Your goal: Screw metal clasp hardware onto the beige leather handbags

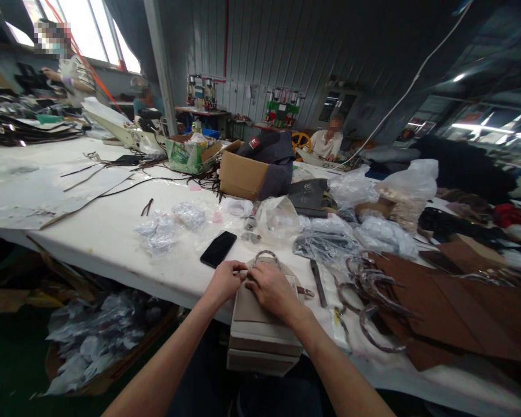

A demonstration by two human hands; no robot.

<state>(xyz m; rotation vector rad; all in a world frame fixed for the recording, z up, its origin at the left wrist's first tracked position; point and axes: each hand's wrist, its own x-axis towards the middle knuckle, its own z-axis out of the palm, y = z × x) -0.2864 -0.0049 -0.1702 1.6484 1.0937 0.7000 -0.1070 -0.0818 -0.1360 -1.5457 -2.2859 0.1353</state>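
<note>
A beige handbag point(260, 333) lies at the table's front edge, partly over my lap, its curved handle point(267, 255) pointing away from me. My left hand point(229, 282) is closed, thumb and fingers pinched at the bag's upper left edge. Across the bag's top rests my right hand point(271, 288), its bent fingers closed on the bag near the foot of the handle. The fingertips of both hands almost meet, and what exactly lies between them is hidden. A brown strap with a buckle point(305, 292) sticks out at the bag's right side.
A black phone point(218, 249) lies beyond my left hand. Right of the bag are a dark flat tool point(318, 282) and brown bag pieces point(455, 307) with handles. Plastic bags point(282, 223) and a cardboard box point(243, 176) stand farther back. Several people sit or stand behind.
</note>
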